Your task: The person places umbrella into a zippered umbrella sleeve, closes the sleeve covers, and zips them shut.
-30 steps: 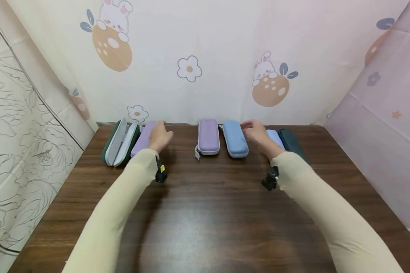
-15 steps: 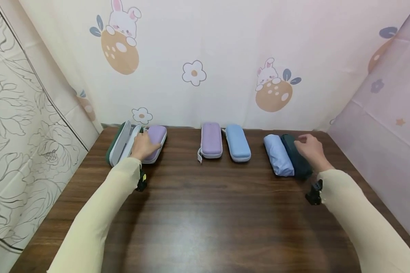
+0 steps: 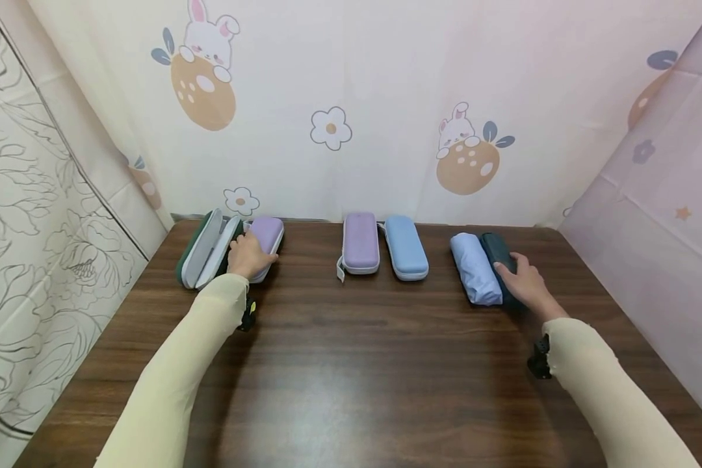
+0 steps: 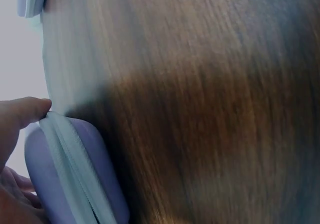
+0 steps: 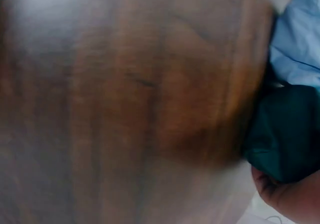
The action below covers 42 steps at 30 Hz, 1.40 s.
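At the left end of the table, my left hand (image 3: 249, 255) grips a purple zip case (image 3: 268, 233). In the left wrist view the thumb presses by the pale zip (image 4: 75, 164), with curled fingers on the other side. Right beside it stands a dark green zip case (image 3: 201, 250), spread open with pale grey lining. On the right, my right hand (image 3: 525, 283) grips a dark green fabric roll (image 3: 497, 251), which looks like a folded umbrella, thumb and fingers on opposite sides. A light blue folded umbrella (image 3: 476, 270) lies alongside, touching it.
Mid-table, near the back edge, lie another purple zip case (image 3: 361, 244) with a loop strap and a light blue zip case (image 3: 406, 248). A printed curtain (image 3: 386, 117) hangs behind the dark wood table (image 3: 351, 351).
My right hand has moved from beside the light blue case rightward, then down onto the dark green umbrella. The left hand has shifted left, settling on the purple case.
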### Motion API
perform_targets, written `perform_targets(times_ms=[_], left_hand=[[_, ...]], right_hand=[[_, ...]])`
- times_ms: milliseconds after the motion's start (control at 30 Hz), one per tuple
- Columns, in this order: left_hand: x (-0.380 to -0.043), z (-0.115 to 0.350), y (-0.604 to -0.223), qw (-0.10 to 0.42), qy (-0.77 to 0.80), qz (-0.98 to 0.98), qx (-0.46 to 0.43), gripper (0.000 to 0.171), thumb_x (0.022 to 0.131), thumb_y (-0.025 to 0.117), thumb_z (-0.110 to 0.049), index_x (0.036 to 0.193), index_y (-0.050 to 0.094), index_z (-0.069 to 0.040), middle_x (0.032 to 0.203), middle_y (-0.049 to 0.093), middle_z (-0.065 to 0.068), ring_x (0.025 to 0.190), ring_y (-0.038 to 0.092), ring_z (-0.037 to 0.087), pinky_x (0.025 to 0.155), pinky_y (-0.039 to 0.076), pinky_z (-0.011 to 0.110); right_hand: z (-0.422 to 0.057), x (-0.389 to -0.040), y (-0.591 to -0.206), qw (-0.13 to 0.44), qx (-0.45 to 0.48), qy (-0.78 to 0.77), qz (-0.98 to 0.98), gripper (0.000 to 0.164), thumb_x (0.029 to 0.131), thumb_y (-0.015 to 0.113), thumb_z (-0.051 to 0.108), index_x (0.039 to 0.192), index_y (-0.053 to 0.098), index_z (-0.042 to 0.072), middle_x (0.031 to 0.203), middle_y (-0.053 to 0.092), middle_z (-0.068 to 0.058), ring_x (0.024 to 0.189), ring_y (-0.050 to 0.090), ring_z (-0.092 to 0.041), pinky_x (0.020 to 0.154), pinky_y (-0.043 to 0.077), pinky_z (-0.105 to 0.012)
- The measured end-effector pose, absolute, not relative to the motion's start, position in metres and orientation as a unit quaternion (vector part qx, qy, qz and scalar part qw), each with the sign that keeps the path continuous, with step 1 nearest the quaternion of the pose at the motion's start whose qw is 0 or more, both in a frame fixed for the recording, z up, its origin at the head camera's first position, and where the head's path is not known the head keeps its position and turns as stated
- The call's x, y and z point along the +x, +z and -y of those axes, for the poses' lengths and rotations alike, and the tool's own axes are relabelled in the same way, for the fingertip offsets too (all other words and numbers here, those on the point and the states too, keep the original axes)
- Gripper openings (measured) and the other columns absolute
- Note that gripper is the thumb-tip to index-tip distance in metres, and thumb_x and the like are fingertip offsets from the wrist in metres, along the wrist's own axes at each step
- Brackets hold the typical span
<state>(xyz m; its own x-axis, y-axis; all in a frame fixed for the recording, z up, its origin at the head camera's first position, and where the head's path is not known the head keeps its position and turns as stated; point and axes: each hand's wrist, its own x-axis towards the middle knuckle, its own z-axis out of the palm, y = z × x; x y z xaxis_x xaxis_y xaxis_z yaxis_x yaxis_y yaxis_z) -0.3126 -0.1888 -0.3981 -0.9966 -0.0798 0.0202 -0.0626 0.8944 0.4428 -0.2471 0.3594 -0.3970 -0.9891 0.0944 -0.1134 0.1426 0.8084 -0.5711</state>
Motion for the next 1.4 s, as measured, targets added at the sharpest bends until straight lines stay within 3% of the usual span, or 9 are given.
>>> perform_targets(times_ms=[233,767,1000,1233,1400], left_hand=[[-0.311,0.189,-0.393,0.007,-0.237,0.970,0.055,0.081,0.086,0.067,-0.032,0.140,0.025,0.012,0.124,0.040,0.035,0.111,0.043,0.051,0.088,0.036,0.065],[-0.306,0.188,-0.394,0.002,-0.262,0.962,0.075,0.083,0.083,0.069,-0.036,0.140,0.028,0.008,0.126,0.041,0.031,0.110,0.046,0.046,0.088,0.041,0.059],[-0.294,0.179,-0.382,-0.039,-0.330,0.940,0.076,0.083,0.084,0.065,-0.038,0.142,0.027,0.009,0.131,0.043,0.030,0.114,0.048,0.041,0.093,0.042,0.052],[-0.270,0.173,-0.368,-0.112,-0.510,0.846,0.108,0.082,0.088,0.060,-0.033,0.149,0.019,0.002,0.146,0.031,0.024,0.126,0.038,0.034,0.103,0.034,0.047],[-0.243,0.170,-0.354,-0.158,-0.619,0.760,0.120,0.078,0.090,0.060,-0.032,0.150,0.020,-0.003,0.144,0.033,0.020,0.121,0.038,0.030,0.099,0.037,0.045]], right_hand=[[-0.362,-0.251,-0.403,0.029,0.042,-0.309,-0.950,0.074,0.102,0.030,0.041,0.147,0.001,-0.010,0.141,0.013,-0.045,0.127,0.020,-0.059,0.100,0.020,-0.068],[-0.357,-0.255,-0.395,0.057,0.046,-0.282,-0.957,0.070,0.103,0.033,0.031,0.145,-0.003,-0.012,0.138,0.015,-0.048,0.125,0.022,-0.060,0.101,0.021,-0.067],[-0.356,-0.253,-0.397,0.058,0.055,-0.280,-0.957,0.069,0.103,0.033,0.030,0.145,-0.002,-0.012,0.137,0.015,-0.048,0.123,0.024,-0.060,0.100,0.022,-0.067],[-0.356,-0.253,-0.400,0.057,0.053,-0.277,-0.958,0.069,0.103,0.032,0.030,0.145,-0.002,-0.013,0.136,0.017,-0.049,0.122,0.026,-0.060,0.099,0.023,-0.068],[-0.357,-0.254,-0.400,0.056,0.051,-0.278,-0.958,0.070,0.103,0.032,0.032,0.145,-0.002,-0.012,0.136,0.016,-0.049,0.121,0.026,-0.060,0.099,0.023,-0.068]])
